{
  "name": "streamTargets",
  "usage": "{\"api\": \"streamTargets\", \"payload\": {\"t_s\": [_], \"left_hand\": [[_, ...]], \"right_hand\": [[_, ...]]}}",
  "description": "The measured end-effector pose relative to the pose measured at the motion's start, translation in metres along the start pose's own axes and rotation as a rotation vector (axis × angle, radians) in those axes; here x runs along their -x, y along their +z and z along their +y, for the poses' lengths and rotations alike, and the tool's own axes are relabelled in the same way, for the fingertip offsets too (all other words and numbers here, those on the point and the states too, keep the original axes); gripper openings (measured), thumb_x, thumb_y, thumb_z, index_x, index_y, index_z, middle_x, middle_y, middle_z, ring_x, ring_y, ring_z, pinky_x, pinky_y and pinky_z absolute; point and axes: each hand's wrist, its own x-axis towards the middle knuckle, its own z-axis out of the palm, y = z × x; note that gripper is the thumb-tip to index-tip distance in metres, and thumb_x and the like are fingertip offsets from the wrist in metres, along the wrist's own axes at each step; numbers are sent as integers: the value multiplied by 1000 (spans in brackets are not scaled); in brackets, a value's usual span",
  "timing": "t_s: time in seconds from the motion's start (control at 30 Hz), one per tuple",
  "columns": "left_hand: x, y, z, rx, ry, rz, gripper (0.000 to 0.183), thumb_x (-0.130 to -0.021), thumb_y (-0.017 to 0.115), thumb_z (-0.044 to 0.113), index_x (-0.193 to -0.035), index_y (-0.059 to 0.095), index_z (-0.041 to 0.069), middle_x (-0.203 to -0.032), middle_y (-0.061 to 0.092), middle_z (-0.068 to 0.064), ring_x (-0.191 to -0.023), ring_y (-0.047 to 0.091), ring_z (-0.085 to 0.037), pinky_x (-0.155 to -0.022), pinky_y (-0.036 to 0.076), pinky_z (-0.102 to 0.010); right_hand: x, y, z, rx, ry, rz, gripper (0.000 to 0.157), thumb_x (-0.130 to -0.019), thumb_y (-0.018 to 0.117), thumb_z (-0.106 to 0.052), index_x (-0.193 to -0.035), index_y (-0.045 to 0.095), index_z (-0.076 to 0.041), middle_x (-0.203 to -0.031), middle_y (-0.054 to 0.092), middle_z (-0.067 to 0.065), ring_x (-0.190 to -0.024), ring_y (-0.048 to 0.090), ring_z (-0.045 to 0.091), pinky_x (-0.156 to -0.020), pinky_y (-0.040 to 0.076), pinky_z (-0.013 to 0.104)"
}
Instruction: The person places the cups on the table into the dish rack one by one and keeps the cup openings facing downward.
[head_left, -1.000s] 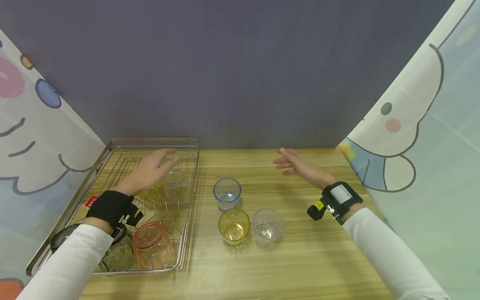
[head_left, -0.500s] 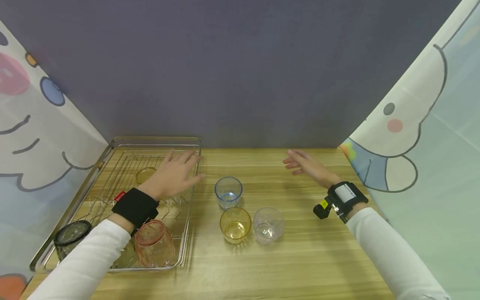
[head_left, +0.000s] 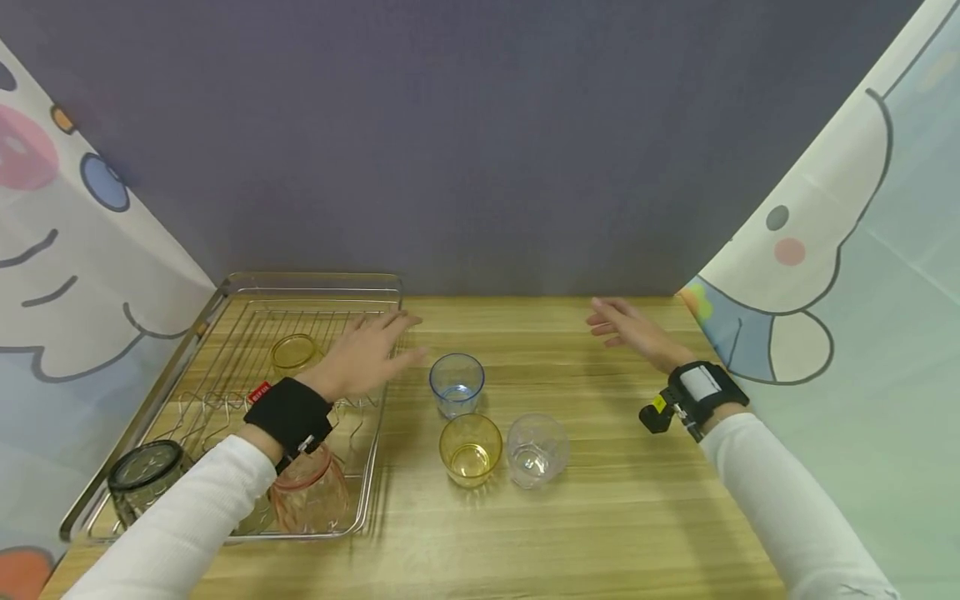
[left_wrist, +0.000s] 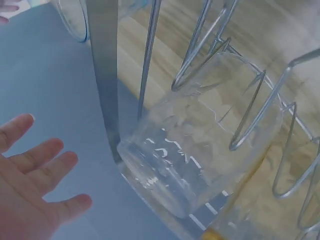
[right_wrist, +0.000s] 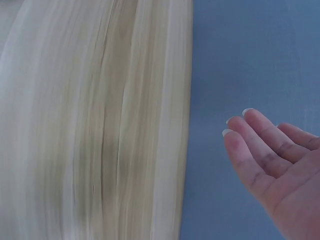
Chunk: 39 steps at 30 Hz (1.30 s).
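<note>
My left hand (head_left: 367, 354) hovers over the right side of a wire drying rack (head_left: 367, 483), fingers spread and holding nothing. In the left wrist view, an upside-down clear glass (left_wrist: 200, 130) leans among the rack's prongs, apart from the hand; the head view hides it behind the hand. A blue-rimmed glass (head_left: 457, 385) stands upright on the table, just right of that hand. In front of it are an upright yellow glass (head_left: 470, 454) and a clear tumbler (head_left: 537, 451). My right hand (head_left: 633, 332) floats above the table's back right, fingers relaxed, nothing in it.
Also in the rack are an amber glass (head_left: 294, 354), a dark grey glass (head_left: 146, 475) and a pink glass (head_left: 309, 496), all upside down. My left sleeve partly covers another dark one. A grey panel (head_left: 480, 150) rises behind the wooden table (head_left: 600, 533).
My left hand has moved right across the rack toward the blue-rimmed glass, uncovering the amber glass. My right hand has drifted slightly right. The glasses stay in place.
</note>
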Motion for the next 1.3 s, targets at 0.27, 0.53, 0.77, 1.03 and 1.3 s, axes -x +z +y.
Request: {"api": "streamTargets", "payload": {"t_s": [0.27,0.53,0.77,1.03,1.3], "left_hand": [[-6,-13,-29,334,-91,14,66,-106,31,50,-153,31,4,-157,33,-22,-143,34,-44,-116,29,-61],[-1,-38,-52,517,-167,48,70,-106,25,54,-157,21,6,-160,25,-23,-147,25,-45,-117,24,-63],[4,-49,-62,543,-223,45,77,-103,20,60,-159,7,9,-163,14,-24,-149,16,-48,-117,20,-66],[2,-46,-77,493,-270,47,81,-101,21,65,-160,8,10,-163,14,-25,-147,18,-49,-116,21,-66],[-5,-38,-91,262,-266,-23,80,-103,20,62,-157,17,3,-159,19,-33,-143,21,-54,-113,22,-70]], "right_hand": [[-3,-13,3,40,26,31,80,-103,33,-57,-154,18,4,-147,41,32,-135,44,47,-111,40,58],[-2,-27,-1,89,40,26,84,-101,33,-61,-156,14,0,-151,36,30,-139,39,46,-112,36,59],[0,-14,-8,176,39,-56,87,-97,38,-68,-158,15,-11,-163,19,17,-149,23,41,-118,27,61],[-5,12,-24,299,-4,-91,85,-95,43,-68,-157,20,-15,-160,30,18,-146,30,42,-115,30,63],[-2,44,-34,402,-120,-196,87,-91,62,-55,-157,23,-15,-162,27,16,-148,28,40,-118,28,61]]}}
